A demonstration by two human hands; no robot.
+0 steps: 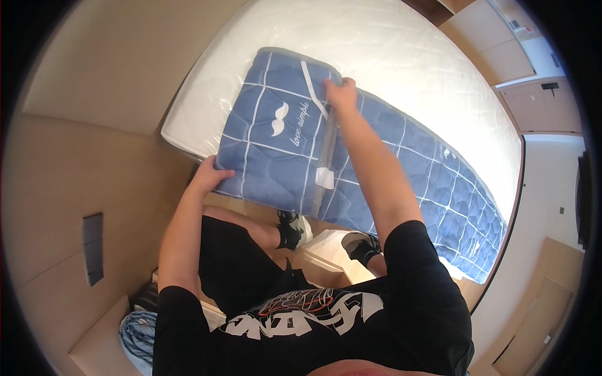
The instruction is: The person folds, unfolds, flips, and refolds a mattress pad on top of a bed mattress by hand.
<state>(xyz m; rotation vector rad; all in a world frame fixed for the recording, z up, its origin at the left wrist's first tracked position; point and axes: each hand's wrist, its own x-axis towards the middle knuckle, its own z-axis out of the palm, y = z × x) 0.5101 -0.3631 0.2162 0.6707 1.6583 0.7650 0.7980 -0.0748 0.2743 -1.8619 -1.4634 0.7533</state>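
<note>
A blue quilted mattress pad [276, 163] with white grid lines lies lengthwise along the near side of the white mattress [382, 44]. Its left end is folded back over itself, and a grey striped binding [327, 141] edges the fold. A white elastic strap [312, 88] and a small white label [324, 178] show on that part. My left hand [213, 177] grips the pad's near left corner, thumb on top and the other fingers mostly hidden beneath. Farther off, my right hand [342, 96] is closed on the folded layer's far edge near the strap.
A beige padded headboard or panel [113, 62] stands left of the mattress. Below my legs is an open wooden drawer or box [320, 269]. Striped blue fabric [139, 332] lies at the lower left. Wooden cabinets [489, 44] line the far right.
</note>
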